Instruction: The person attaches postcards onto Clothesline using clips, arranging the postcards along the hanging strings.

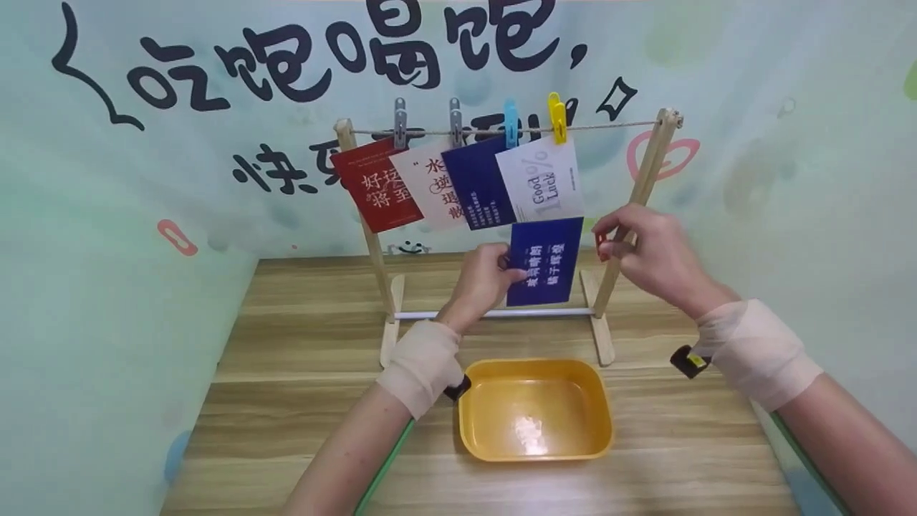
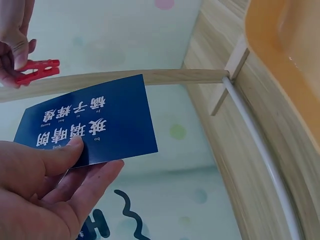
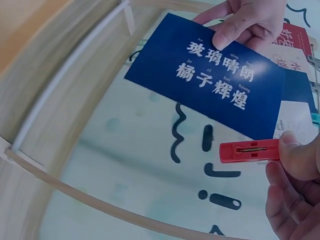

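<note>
My left hand [image 1: 481, 279] pinches a blue card [image 1: 551, 265] with white lettering by its edge, thumb on the printed face in the left wrist view. To the right, my right hand [image 1: 655, 254] holds a red clothespin [image 3: 249, 151] between thumb and fingers, beside the rack's right post. Above the card runs a string [image 1: 609, 127]. From it hang a red card [image 1: 376, 190], a pale pink card [image 1: 423, 179], a dark blue card [image 1: 480, 179] and a white card [image 1: 541, 179], each under a clothespin: two grey, one light blue [image 1: 511, 123], one yellow [image 1: 557, 120].
The wooden rack's right post [image 1: 648, 172] stands close by my right hand, and a white bar [image 1: 437, 314] joins its feet. A yellow plastic basin [image 1: 466, 430] sits on the wood-grain table [image 1: 301, 430] in front. Behind is a wall sheet [image 1: 215, 158] with black lettering.
</note>
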`<act>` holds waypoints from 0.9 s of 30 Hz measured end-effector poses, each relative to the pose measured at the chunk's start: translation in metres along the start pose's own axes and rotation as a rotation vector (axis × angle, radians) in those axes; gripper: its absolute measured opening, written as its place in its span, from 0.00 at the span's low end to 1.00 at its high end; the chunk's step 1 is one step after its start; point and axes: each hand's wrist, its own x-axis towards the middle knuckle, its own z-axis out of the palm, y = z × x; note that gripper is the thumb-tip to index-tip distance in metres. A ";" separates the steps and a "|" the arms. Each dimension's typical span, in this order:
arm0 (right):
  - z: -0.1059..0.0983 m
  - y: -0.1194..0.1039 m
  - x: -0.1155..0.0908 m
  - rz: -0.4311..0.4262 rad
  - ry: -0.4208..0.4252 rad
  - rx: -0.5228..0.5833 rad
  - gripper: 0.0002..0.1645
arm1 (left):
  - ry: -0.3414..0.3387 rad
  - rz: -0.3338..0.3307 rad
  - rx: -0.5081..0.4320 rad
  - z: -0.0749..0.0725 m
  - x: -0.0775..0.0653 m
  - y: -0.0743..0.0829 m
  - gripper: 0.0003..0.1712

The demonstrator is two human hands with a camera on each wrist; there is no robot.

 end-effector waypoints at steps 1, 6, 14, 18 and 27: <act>-0.004 -0.002 0.003 0.002 0.009 -0.002 0.13 | 0.001 -0.001 -0.006 0.000 0.003 0.003 0.07; -0.023 -0.009 0.019 0.034 0.058 0.027 0.11 | 0.010 -0.007 0.001 0.000 0.017 0.022 0.08; -0.044 -0.016 0.038 0.063 0.137 0.044 0.08 | 0.018 -0.030 -0.001 -0.010 0.035 0.045 0.09; -0.049 -0.019 0.044 0.065 0.152 0.066 0.09 | 0.028 -0.007 0.026 -0.014 0.039 0.052 0.12; -0.062 -0.025 0.060 0.140 0.164 0.071 0.07 | 0.026 0.006 0.002 -0.014 0.050 0.070 0.09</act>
